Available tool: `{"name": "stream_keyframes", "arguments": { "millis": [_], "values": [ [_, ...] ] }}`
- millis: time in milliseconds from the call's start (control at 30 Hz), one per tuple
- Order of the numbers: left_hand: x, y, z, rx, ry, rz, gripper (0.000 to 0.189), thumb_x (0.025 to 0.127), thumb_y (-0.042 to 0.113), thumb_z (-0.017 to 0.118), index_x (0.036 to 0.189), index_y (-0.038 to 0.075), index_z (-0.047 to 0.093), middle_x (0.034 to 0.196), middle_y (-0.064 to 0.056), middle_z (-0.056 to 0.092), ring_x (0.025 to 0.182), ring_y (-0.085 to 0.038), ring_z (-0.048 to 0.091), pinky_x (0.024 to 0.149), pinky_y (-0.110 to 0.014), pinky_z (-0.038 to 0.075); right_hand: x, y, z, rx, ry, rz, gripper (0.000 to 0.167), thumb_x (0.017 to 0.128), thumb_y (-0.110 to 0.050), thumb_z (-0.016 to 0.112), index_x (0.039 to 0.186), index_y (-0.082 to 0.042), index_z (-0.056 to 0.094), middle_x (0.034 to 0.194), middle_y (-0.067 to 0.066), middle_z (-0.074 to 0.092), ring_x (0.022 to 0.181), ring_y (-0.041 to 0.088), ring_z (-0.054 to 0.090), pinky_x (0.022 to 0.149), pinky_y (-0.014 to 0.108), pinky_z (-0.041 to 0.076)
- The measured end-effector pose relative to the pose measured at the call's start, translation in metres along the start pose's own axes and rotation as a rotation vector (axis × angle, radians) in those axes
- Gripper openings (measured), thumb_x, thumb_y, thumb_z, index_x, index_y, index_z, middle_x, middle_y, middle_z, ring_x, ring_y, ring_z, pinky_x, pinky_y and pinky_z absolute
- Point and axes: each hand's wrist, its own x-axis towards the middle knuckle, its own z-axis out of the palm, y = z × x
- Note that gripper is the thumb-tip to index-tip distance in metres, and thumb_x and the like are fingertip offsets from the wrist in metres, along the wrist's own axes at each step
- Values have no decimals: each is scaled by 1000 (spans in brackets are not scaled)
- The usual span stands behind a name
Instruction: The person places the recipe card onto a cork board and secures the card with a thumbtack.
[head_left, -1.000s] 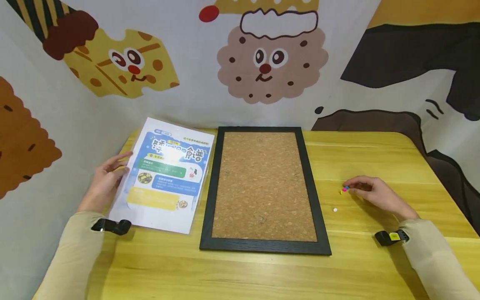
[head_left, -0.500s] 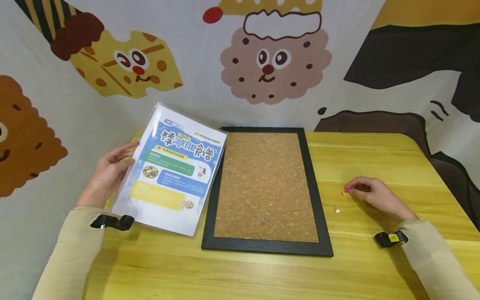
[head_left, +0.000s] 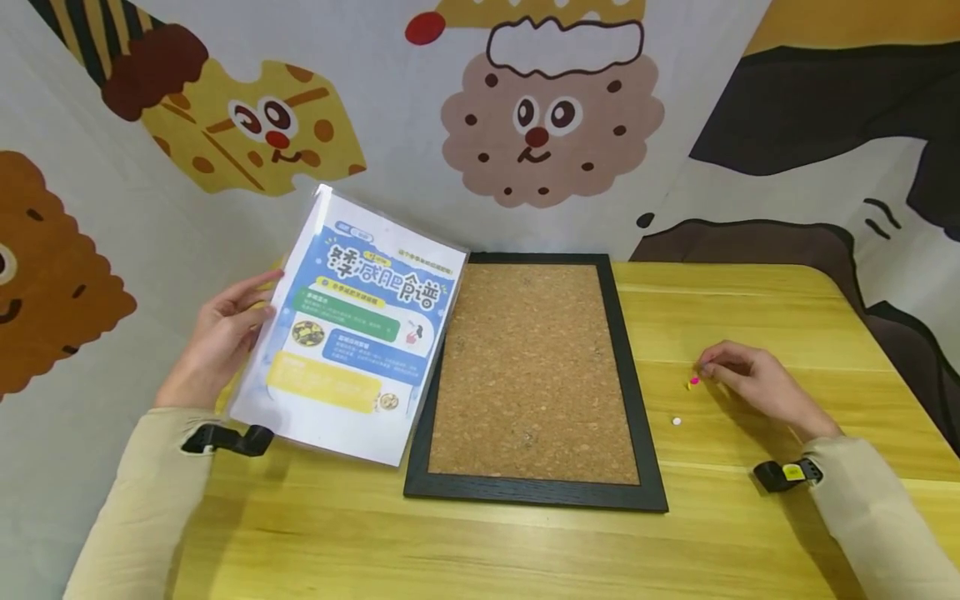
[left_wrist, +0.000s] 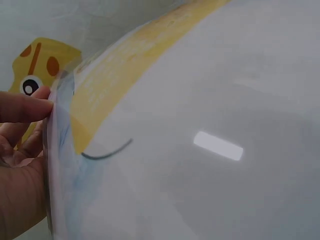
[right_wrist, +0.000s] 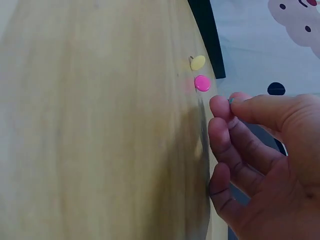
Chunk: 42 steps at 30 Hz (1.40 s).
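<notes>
- Your R hand (head_left: 759, 387): thumb + fingertip pinched together on a tiny blue bit (right_wrist: 231, 100), prob. a pin; mostly hidden, so can't ID for sure.
- Just beside it, on the table (head_left: 750, 308): yellow pin (right_wrist: 198, 63) & pink pin (right_wrist: 202, 83); white pin (head_left: 677, 422) nearer you.
- Your L hand (head_left: 217, 346): clamped on L edge of the laminated sheet (head_left: 420, 392), thumb in front, fingers behind.
- Sheet's tilted, top raised, overlapping L side of the corkboard (head_left: 536, 375) in head view; can't tell if they touch.
- Corkboard lies mid-table, btwn your hands.
- Step in hand, I'd judge: picking up, sheet L, pin R.
- Next move calls for a firm R pinch, pt. clear of skin, & L grip steady w/o bending the sheet.
</notes>
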Motion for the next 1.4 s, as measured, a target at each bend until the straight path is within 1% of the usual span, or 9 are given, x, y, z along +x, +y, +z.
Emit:
{"name": "stream_keyframes", "arguments": {
  "millis": [133, 233, 367, 533, 767, 867, 1067, 1233, 1400],
  "values": [
    [2, 3, 6, -69, -37, 17, 46, 93, -9, 53, 134, 10, 58, 105, -2, 67, 91, -15, 65, 69, -22, 52, 2, -4, -2, 15, 15, -26, 15, 94, 6, 56, 107, 4, 63, 90, 17, 68, 76, 10, 65, 64, 16, 48],
    [4, 3, 11, -137, -76, 36, 45, 92, -11, 53, 132, 8, 59, 105, -5, 67, 89, -16, 65, 65, -22, 52, 5, -6, -3, -5, 21, -12, 16, 95, 4, 56, 109, 4, 63, 89, 16, 69, 76, 11, 65, 63, 16, 47],
    [6, -1, 18, -105, -72, 37, 45, 93, -9, 53, 134, 9, 58, 105, -4, 66, 90, -16, 65, 66, -23, 52, 9, -9, -1, -20, 26, 20, 17, 95, 0, 57, 110, 3, 64, 91, 17, 69, 76, 11, 65, 62, 15, 46],
    [11, -7, 27, -60, -53, 30, 44, 94, -8, 53, 134, 10, 58, 106, -3, 66, 91, -15, 64, 69, -22, 52, 13, -13, 0, -17, 35, 90, 21, 97, -9, 57, 114, 1, 65, 98, 18, 69, 80, 12, 65, 65, 16, 46],
    [17, -19, 39, -142, -89, 39, 45, 93, -13, 48, 131, 9, 60, 102, -3, 68, 90, -15, 65, 73, -23, 53, 19, -26, 5, 32, 74, 153, 24, 96, -16, 61, 114, -1, 67, 106, 16, 68, 86, 5, 63, 70, 15, 46],
    [20, -24, 44, -164, -92, 25, 45, 93, -12, 49, 132, 8, 59, 102, -4, 68, 91, -16, 65, 74, -24, 53, 21, -29, 6, 61, 81, 156, 26, 95, -18, 63, 113, 1, 67, 106, 16, 68, 85, 4, 62, 70, 16, 47],
    [22, -34, 54, -209, -110, 3, 47, 94, -13, 47, 137, 5, 54, 102, -6, 67, 88, -16, 65, 74, -24, 54, 26, -31, 10, 74, 73, 120, 27, 95, -17, 63, 112, 4, 65, 101, 17, 68, 82, 10, 63, 68, 18, 49],
    [24, -40, 67, -204, -80, -33, 47, 93, -13, 48, 134, 8, 57, 103, -5, 67, 91, -17, 64, 76, -25, 53, 31, -33, 13, 99, 78, 107, 25, 95, -13, 61, 111, 7, 62, 101, 20, 67, 83, 12, 65, 70, 16, 49],
    [28, -46, 81, -195, -65, -53, 49, 93, -12, 48, 136, 10, 56, 106, -6, 65, 95, -19, 62, 79, -25, 52, 38, -34, 12, 87, 98, 107, 21, 95, -8, 60, 109, 8, 62, 95, 7, 69, 80, 12, 64, 67, 17, 50]
  ]
}}
